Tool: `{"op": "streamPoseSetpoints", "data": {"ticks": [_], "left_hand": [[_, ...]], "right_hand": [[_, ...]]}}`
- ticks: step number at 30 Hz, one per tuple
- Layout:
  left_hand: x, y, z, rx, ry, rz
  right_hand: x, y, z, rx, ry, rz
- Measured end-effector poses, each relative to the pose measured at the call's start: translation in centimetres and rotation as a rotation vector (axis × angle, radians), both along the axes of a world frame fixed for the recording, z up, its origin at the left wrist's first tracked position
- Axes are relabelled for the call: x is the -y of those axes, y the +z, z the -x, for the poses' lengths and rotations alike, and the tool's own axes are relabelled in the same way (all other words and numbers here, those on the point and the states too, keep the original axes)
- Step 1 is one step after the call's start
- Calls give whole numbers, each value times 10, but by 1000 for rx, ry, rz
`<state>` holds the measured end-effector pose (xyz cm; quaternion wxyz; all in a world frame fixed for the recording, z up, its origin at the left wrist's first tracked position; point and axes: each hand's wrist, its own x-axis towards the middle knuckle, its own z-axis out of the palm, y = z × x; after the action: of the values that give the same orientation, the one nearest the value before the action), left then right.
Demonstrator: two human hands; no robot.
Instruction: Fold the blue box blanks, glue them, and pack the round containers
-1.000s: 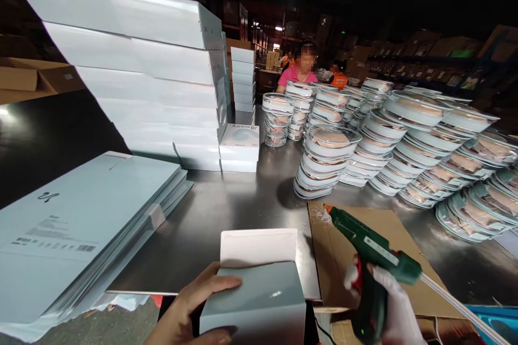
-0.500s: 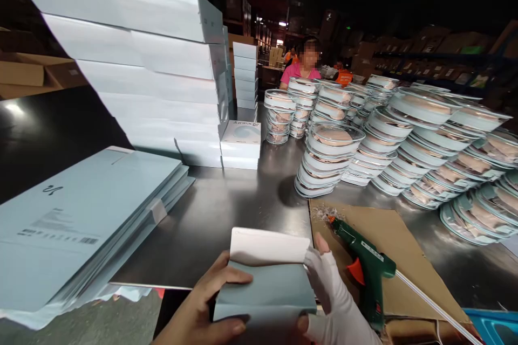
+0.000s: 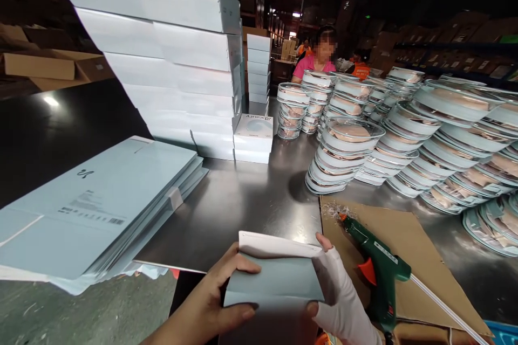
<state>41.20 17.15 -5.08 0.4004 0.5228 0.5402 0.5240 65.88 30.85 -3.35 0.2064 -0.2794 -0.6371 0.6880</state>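
Observation:
A pale blue cardboard box (image 3: pixel 275 277) is held at the table's near edge, its white inner flap standing up at the far side. My left hand (image 3: pixel 220 294) grips its left side, fingers on top and thumb on the near face. On the right side, my right hand (image 3: pixel 338 294), in a white fingerless glove, closes round the box with its thumb on the near face. Just right of that hand lies a green glue gun (image 3: pixel 378 264) with an orange trigger and a clear glue stick, on a cardboard sheet (image 3: pixel 421 259).
Flat blue box blanks (image 3: pixel 133 188) lie in a pile at left. Behind them rises a tall stack of white boxes (image 3: pixel 174 70), with small printed boxes (image 3: pixel 253 140) beside it. Several stacks of clear-lidded round packs (image 3: pixel 343 156) fill the right. A person in pink (image 3: pixel 313 62) is beyond.
The view has swung slightly left, so the scene sits farther right. Both hands keep their hold on the box, and its white flap appears tipped a little lower.

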Motion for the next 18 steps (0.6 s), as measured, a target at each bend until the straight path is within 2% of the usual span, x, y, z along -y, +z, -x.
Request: {"op": "streamPoseSetpoints", "data": {"ticks": [4, 7, 10, 12, 15, 18], "left_hand": [[3, -5, 2, 11, -8, 29], [6, -13, -6, 148, -3, 1], [6, -16, -19, 280, 129, -167], [4, -11, -21, 191, 154, -263], [2, 5, -13, -88, -24, -223], [2, 21, 1, -209, -197, -130]], "right_hand": [[-3, -7, -1, 7, -35, -43], [-2, -12, -3, -42, -18, -21], [1, -16, -8, -49, 19, -195], [4, -15, -13, 17, 46, -377], [6, -7, -14, 59, 106, -594], [-1, 7, -8, 11, 191, -687]]}}
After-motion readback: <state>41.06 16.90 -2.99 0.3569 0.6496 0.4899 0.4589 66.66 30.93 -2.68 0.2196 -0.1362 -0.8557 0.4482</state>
